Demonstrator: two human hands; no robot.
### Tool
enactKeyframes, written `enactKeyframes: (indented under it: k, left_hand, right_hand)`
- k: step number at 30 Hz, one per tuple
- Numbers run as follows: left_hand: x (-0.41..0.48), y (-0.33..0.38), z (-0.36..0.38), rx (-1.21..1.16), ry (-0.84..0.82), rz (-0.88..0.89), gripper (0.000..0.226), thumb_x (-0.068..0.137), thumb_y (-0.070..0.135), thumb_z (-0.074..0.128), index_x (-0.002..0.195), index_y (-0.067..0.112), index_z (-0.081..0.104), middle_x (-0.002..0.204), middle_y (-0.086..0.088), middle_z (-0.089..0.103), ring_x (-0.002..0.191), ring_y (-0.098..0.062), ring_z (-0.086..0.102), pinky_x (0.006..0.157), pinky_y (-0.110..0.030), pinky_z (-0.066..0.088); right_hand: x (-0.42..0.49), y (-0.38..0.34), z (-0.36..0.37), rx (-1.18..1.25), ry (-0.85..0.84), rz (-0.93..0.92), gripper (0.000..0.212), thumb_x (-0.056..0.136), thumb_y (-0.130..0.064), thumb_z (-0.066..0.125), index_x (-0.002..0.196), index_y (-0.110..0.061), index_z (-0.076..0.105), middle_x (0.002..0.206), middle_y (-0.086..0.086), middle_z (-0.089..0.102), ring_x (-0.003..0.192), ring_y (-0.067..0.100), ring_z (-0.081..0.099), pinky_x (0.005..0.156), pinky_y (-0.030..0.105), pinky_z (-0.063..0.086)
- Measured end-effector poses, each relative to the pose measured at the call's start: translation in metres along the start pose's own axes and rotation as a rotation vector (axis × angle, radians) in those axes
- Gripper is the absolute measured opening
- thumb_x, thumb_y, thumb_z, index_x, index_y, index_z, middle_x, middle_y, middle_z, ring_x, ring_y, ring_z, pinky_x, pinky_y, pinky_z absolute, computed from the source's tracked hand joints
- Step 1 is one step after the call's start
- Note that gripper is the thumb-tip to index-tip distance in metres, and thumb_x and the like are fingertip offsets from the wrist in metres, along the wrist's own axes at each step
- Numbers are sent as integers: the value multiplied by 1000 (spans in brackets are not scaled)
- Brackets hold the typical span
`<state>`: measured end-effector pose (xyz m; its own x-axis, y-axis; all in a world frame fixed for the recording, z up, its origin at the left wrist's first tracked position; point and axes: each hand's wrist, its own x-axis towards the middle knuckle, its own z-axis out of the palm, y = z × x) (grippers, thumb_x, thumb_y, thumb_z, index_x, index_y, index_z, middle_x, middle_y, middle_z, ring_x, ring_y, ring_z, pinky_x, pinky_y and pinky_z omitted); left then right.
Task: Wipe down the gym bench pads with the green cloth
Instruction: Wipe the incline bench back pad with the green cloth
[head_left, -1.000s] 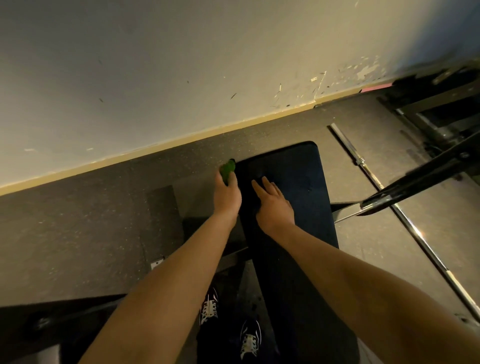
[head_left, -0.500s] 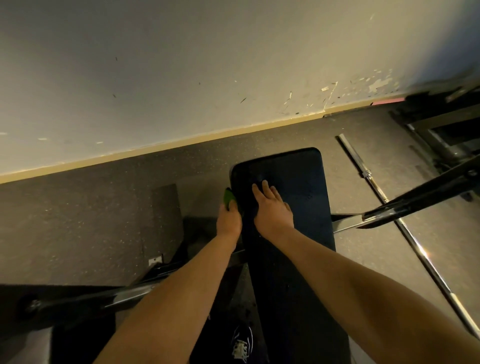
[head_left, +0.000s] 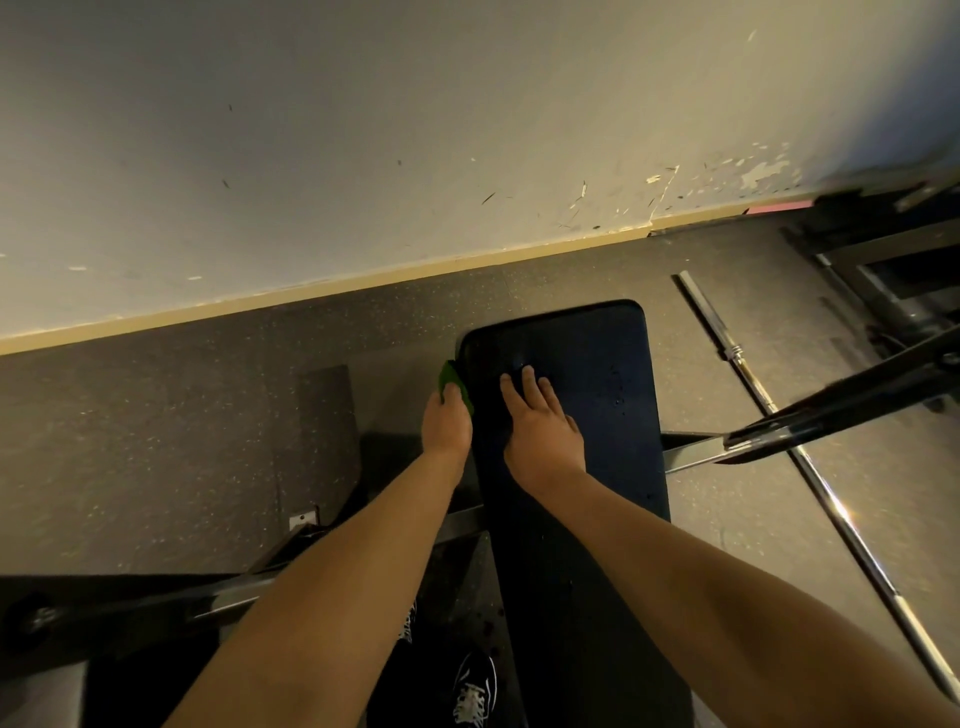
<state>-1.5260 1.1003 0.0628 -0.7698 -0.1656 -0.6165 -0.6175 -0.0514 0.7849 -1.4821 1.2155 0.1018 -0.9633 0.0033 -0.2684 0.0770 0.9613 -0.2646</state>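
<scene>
Left hand (head_left: 447, 423) has its fingers clamped on the green cloth (head_left: 451, 378), pressing it against the left side edge of the bench pad (head_left: 597, 415), near the pad's far end. Only a small bit of cloth shows past the fingertips; the rest is hidden under the hand. Right hand (head_left: 543, 431) lies flat on top of the pad just right of the cloth, fingers spread and holding nothing, likely bracing.

Step in hand, as I read it: wiping the pad's left side edge. Top surface shows some specks right of the right hand, so the top probably isn't finished.

Next move calls for dragging the cloth along the edge with steady pressure, then over the top; right hand has to lift clear for that. Barbell (head_left: 810, 467) lies on the floor right of the pad, well apart from it.
</scene>
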Motion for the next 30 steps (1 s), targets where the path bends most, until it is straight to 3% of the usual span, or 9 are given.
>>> enactKeyframes:
  k: [2, 6, 9, 11, 15, 19, 24, 27, 30]
  left_hand:
    - [-7, -21, -1, 46, -21, -30, 47, 106, 41, 33, 141, 16, 50, 140, -10, 55, 124, -30, 54, 108, -42, 41]
    - [-17, -47, -2, 158, -33, -29, 50, 106, 42, 31, 135, 9, 54, 137, -17, 57, 127, -36, 53, 110, -49, 42]
    - [-23, -39, -5, 90, -26, -42, 45, 107, 41, 33, 140, 16, 53, 136, -8, 59, 126, -31, 54, 111, -47, 42]
    - [-21, -23, -6, 44, -15, -16, 43, 108, 39, 34, 144, 20, 49, 129, 3, 55, 128, -26, 52, 108, -38, 40]
    - [-14, 8, -1, -17, -6, 69, 48, 109, 38, 33, 152, 18, 38, 149, -7, 46, 137, -27, 44, 100, -32, 35]
    - [-17, -15, 3, 35, -10, 76, 47, 108, 42, 30, 148, 21, 43, 145, -9, 52, 131, -29, 51, 111, -42, 39]
    - [-35, -71, -3, 224, -21, 30, 46, 107, 41, 32, 145, 20, 49, 138, -11, 57, 126, -34, 55, 106, -45, 45]
    - [-33, -69, -10, 416, 75, 56, 43, 106, 44, 35, 136, 22, 58, 135, -13, 47, 120, -37, 49, 106, -46, 42]
    - [-33, -40, -15, 197, 63, 167, 28, 105, 41, 41, 123, 29, 59, 129, -2, 46, 114, -24, 51, 102, -42, 44]
  right_hand:
    - [0, 0, 0, 2, 0, -1, 84, 93, -11, 52, 158, -30, 2, 166, -1, -11, 153, 22, -7, 119, 49, 24]
    - [-1, -2, 1, 29, 14, 6, 83, 94, -12, 51, 158, -31, 1, 166, -3, -12, 153, 21, -10, 120, 49, 22]
    - [-2, -2, 1, 51, 10, 10, 82, 94, -11, 50, 158, -32, 3, 166, -3, -11, 153, 20, -9, 120, 49, 22]
    - [-2, 0, 0, 55, 9, -1, 82, 94, -12, 51, 158, -32, 4, 166, -3, -10, 153, 20, -8, 120, 50, 23]
    - [-2, 3, -2, 47, 10, -15, 82, 94, -13, 53, 158, -33, 5, 166, -3, -9, 153, 19, -6, 120, 50, 23]
    - [-1, 4, 1, 81, 6, -12, 82, 93, -12, 52, 158, -33, 6, 166, -4, -9, 153, 18, -8, 120, 50, 24]
    - [0, 5, 8, 142, 20, -26, 76, 96, -16, 47, 158, -31, 7, 166, -5, -10, 152, 18, -12, 120, 49, 27]
    - [-1, 4, 15, 207, 67, -29, 69, 98, -20, 46, 158, -30, 14, 167, -2, -3, 153, 20, -7, 121, 48, 25]
    - [-8, -3, 21, 329, 169, -59, 54, 102, -25, 48, 153, -28, 32, 162, 1, 19, 149, 22, 17, 119, 35, 28]
